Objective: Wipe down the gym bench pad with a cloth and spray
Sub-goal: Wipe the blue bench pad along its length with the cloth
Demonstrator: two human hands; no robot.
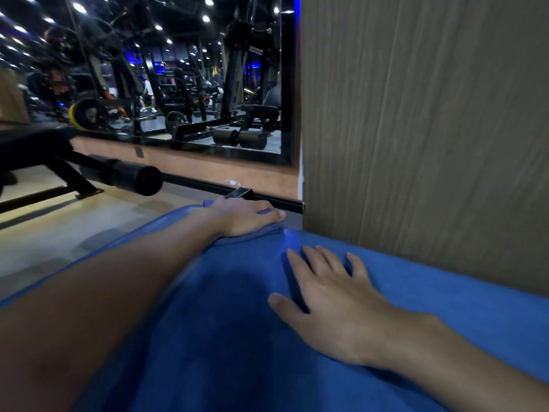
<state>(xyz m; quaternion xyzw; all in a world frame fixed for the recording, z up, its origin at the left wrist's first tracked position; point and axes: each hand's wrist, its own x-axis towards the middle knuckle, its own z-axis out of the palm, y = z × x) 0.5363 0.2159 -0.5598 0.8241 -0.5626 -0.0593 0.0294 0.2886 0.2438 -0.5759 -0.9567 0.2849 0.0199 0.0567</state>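
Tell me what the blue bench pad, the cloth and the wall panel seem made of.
Bench pad: probably vinyl or faux leather, smooth, glossy highlight near its far end.
Cloth: soft blue fabric, perhaps microfibre, bunched under the left hand.
Wall panel: wood-look laminate or veneer, matte, streaked grain.

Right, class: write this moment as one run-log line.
stage: wiping | left hand: on cloth at far end of bench pad | right hand: flat on bench pad, nearer camera
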